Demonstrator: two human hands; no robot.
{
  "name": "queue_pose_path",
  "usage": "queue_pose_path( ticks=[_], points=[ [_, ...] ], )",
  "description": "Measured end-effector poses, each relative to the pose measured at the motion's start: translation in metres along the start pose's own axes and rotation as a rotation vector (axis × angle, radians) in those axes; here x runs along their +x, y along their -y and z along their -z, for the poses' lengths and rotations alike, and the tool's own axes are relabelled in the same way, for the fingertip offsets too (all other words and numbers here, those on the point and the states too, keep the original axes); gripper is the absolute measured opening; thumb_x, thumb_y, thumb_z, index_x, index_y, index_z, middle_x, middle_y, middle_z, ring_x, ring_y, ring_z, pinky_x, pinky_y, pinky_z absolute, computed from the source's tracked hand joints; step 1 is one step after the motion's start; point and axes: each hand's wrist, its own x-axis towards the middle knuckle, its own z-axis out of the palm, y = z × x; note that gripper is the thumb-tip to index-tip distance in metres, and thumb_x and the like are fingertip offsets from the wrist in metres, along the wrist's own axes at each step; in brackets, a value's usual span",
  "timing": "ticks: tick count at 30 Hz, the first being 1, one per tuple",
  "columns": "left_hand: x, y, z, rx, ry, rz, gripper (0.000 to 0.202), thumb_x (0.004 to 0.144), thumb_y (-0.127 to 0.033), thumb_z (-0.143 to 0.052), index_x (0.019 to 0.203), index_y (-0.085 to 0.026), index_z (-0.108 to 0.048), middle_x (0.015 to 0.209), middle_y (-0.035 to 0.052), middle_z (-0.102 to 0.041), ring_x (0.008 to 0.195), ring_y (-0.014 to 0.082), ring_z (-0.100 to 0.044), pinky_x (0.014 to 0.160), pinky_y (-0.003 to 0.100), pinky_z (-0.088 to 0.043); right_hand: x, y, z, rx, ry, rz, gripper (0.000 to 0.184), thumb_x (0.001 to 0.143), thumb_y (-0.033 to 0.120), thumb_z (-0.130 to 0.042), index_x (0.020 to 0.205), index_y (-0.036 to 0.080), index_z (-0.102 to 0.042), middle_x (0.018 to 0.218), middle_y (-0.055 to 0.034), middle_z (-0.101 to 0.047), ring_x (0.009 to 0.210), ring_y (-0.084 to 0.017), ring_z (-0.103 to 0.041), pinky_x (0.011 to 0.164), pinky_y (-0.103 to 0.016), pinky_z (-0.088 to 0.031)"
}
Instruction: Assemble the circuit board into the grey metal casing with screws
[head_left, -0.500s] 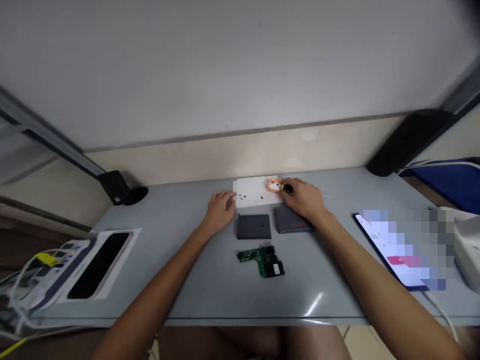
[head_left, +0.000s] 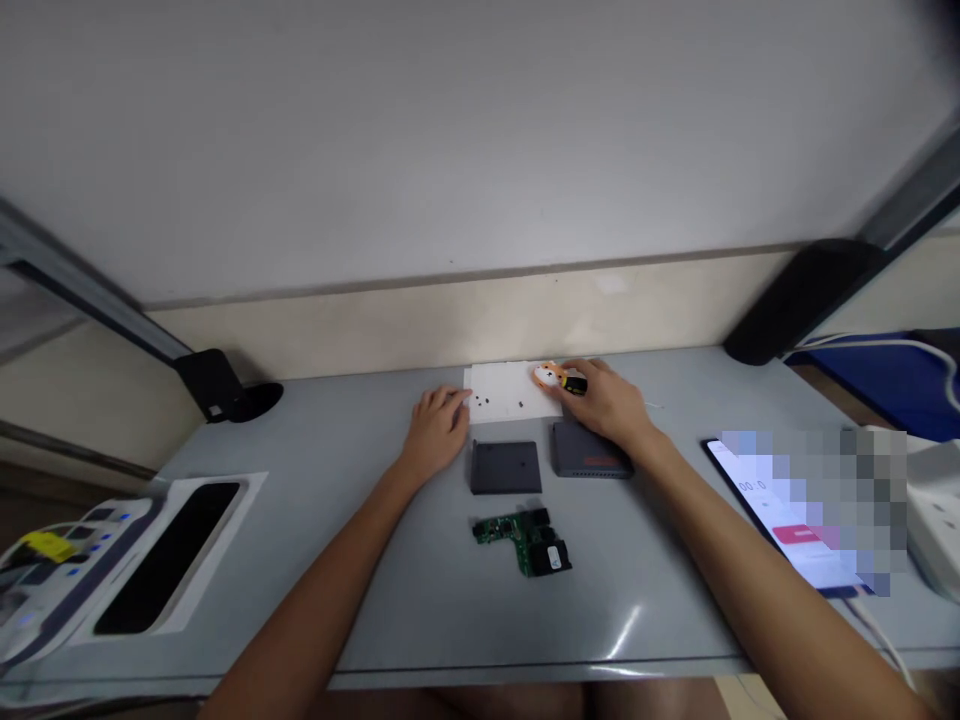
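Note:
My right hand (head_left: pixel 607 403) is closed round a small black and yellow tool (head_left: pixel 574 384) whose tip is beside a small orange and white object (head_left: pixel 548 376) on a white sheet (head_left: pixel 510 392). My left hand (head_left: pixel 437 428) rests on the table with fingers loosely curled, its fingertips touching the sheet's left edge. A few tiny black screws (head_left: pixel 484 402) lie on the sheet. In front of my hands lie two dark grey case halves, the left half (head_left: pixel 505 467) and the right half (head_left: pixel 589 453), partly under my right wrist. Nearer to me sits a green circuit board (head_left: pixel 525 538).
A phone (head_left: pixel 795 510) with a lit screen lies at the right. A white device with a black panel (head_left: pixel 150 560) sits at the left table edge. Black lamp bases stand at back left (head_left: pixel 225 393) and back right (head_left: pixel 802 300). A wall closes the back.
The view has shifted slightly; both hands stay almost in place, the left fingers a little nearer the white sheet.

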Motion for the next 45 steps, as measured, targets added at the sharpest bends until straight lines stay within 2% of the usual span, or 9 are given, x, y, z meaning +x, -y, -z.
queue_pose_path(
  ticks=[5,8,12,17,21,28,31,35,45],
  points=[
    [0.0,0.002,0.0,0.002,-0.005,-0.029,0.038,0.098,-0.031,-0.052,0.133,-0.024,-0.068,0.128,0.0114,-0.064,0.118,0.0318,-0.055,0.103,0.049,-0.046,0.013,-0.001,-0.002,0.003,0.05,0.061,0.05,0.092,0.062,-0.06,0.126,0.027,-0.07,0.133,-0.011,-0.072,0.103,-0.032,-0.073,0.077,-0.039,-0.053],
    [0.001,0.005,0.0,0.012,-0.005,-0.046,0.038,0.099,-0.031,-0.051,0.133,-0.024,-0.067,0.127,0.0111,-0.065,0.118,0.0312,-0.055,0.103,0.049,-0.046,0.018,-0.008,-0.002,0.055,0.093,0.138,0.039,0.091,0.045,-0.068,0.125,0.026,-0.071,0.132,-0.0096,-0.074,0.111,-0.032,-0.072,0.084,-0.04,-0.055],
    [0.001,0.007,-0.002,0.036,-0.01,-0.065,0.038,0.099,-0.031,-0.049,0.132,-0.024,-0.067,0.127,0.011,-0.065,0.117,0.0314,-0.056,0.103,0.05,-0.047,0.021,-0.017,-0.004,0.101,0.129,0.219,0.048,0.087,0.028,-0.07,0.134,0.026,-0.066,0.135,-0.0079,-0.072,0.12,-0.031,-0.069,0.096,-0.042,-0.055],
    [0.003,0.013,-0.005,0.0,-0.067,-0.095,0.035,0.098,-0.03,-0.05,0.127,-0.023,-0.069,0.121,0.012,-0.065,0.112,0.032,-0.058,0.099,0.052,-0.049,0.014,-0.025,0.006,0.124,0.086,0.246,0.043,0.092,0.035,-0.064,0.134,0.026,-0.065,0.143,-0.0088,-0.065,0.115,-0.031,-0.07,0.092,-0.043,-0.056],
    [0.001,0.013,-0.001,-0.097,-0.134,-0.194,0.03,0.098,-0.024,-0.049,0.121,-0.023,-0.069,0.115,0.0103,-0.063,0.111,0.0286,-0.057,0.104,0.05,-0.047,-0.005,-0.03,0.029,0.145,0.0,0.238,0.032,0.094,0.038,-0.06,0.121,0.024,-0.071,0.128,-0.0097,-0.071,0.106,-0.029,-0.07,0.084,-0.039,-0.055],
    [-0.008,-0.005,0.011,-0.15,-0.137,-0.422,0.025,0.098,-0.016,-0.045,0.101,-0.02,-0.069,0.098,0.0077,-0.062,0.099,0.0228,-0.059,0.092,0.039,-0.051,-0.028,-0.027,0.049,0.14,0.341,0.232,0.027,0.084,0.043,-0.074,0.107,0.028,-0.074,0.11,-0.0035,-0.076,0.095,-0.025,-0.069,0.081,-0.036,-0.051],
    [-0.01,-0.009,0.017,-0.199,-0.067,-0.43,0.02,0.094,-0.013,-0.044,0.091,-0.019,-0.063,0.086,0.0038,-0.062,0.082,0.018,-0.06,0.079,0.032,-0.05,-0.028,-0.025,0.047,0.116,0.419,0.215,0.03,0.081,0.041,-0.077,0.108,0.029,-0.074,0.113,-0.0023,-0.074,0.094,-0.024,-0.069,0.078,-0.035,-0.05],
    [-0.017,-0.012,0.025,-0.206,0.142,-0.315,0.01,0.091,-0.019,-0.049,0.085,-0.02,-0.056,0.069,-0.0028,-0.056,0.061,0.013,-0.05,0.063,0.027,-0.041,-0.027,-0.024,0.048,0.111,0.473,0.171,0.028,0.081,0.038,-0.075,0.108,0.03,-0.075,0.108,-0.0017,-0.076,0.09,-0.023,-0.069,0.077,-0.035,-0.05],
    [-0.02,-0.024,0.034,-0.074,0.286,-0.202,0.019,0.092,-0.031,-0.05,0.076,-0.022,-0.046,0.068,-0.0015,-0.056,0.061,0.0154,-0.049,0.061,0.029,-0.034,-0.033,-0.016,0.045,0.076,0.429,0.318,0.03,0.086,0.039,-0.073,0.115,0.031,-0.074,0.116,-0.0027,-0.073,0.092,-0.023,-0.069,0.079,-0.034,-0.049]
  ],
)
